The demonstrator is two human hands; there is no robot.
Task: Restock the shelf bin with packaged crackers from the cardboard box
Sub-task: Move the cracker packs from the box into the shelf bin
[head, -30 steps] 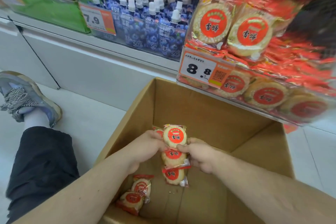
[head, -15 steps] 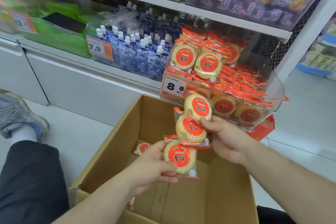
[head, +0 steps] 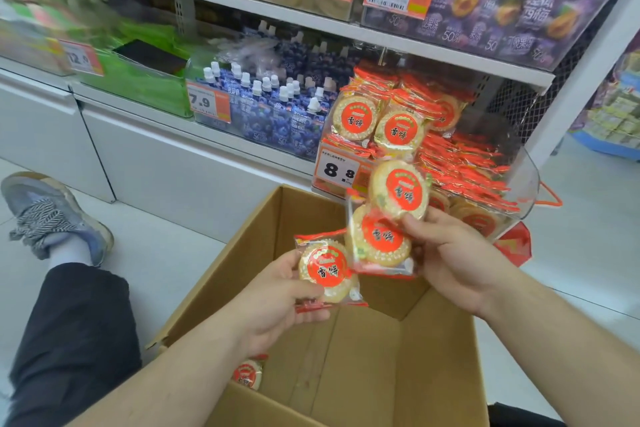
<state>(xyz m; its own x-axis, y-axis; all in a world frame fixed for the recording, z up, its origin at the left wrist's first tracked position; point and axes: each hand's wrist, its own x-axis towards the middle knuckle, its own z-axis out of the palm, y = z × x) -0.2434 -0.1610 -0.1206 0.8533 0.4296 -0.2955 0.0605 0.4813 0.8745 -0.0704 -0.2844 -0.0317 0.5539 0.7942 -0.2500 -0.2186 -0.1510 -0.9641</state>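
Carry step: left hand point(head: 277, 302) grips one cracker pack point(head: 327, 270), right hand point(head: 450, 260) grips two packs point(head: 388, 215); next, drop into bin point(head: 526, 180).

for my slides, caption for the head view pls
Left hand and right hand lift cracker packs toward the shelf bin.

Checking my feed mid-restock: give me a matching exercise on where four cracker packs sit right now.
Things:
1. Top pack
2. Lowest held pack
3. Loose pack
4. Upright packs

Places:
A. On the box floor
B. In the bin, above the 8.8 tag
C. In the left hand
D. In the right hand, with a second pack beneath it

Pairs: 1-D, 2-C, 3-A, 4-B
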